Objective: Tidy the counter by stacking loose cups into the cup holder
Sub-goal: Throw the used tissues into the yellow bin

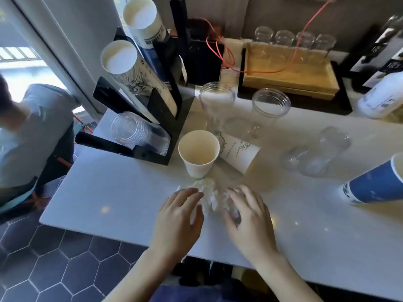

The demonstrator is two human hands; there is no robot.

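Observation:
My left hand [182,216] and my right hand [246,212] cup a crumpled white paper wad [210,192] from both sides on the white counter [109,192]. Just beyond it stands a white paper cup [198,152], upright. Another white paper cup with a line drawing [238,152] lies on its side behind it. Two tall clear plastic cups [218,101] [270,106] stand further back. A small clear cup [316,152] lies on its side to the right. A blue paper cup [375,182] lies at the right edge. The black cup holder [165,101] holds stacks of paper cups [118,58] and clear cups [137,131].
A wooden tray [290,75] with several glasses stands at the back, with red cables across it. A white bottle [381,97] lies at the far right. Another person [28,131] sits to the left, beyond the counter's edge. Dark hexagon floor tiles show below.

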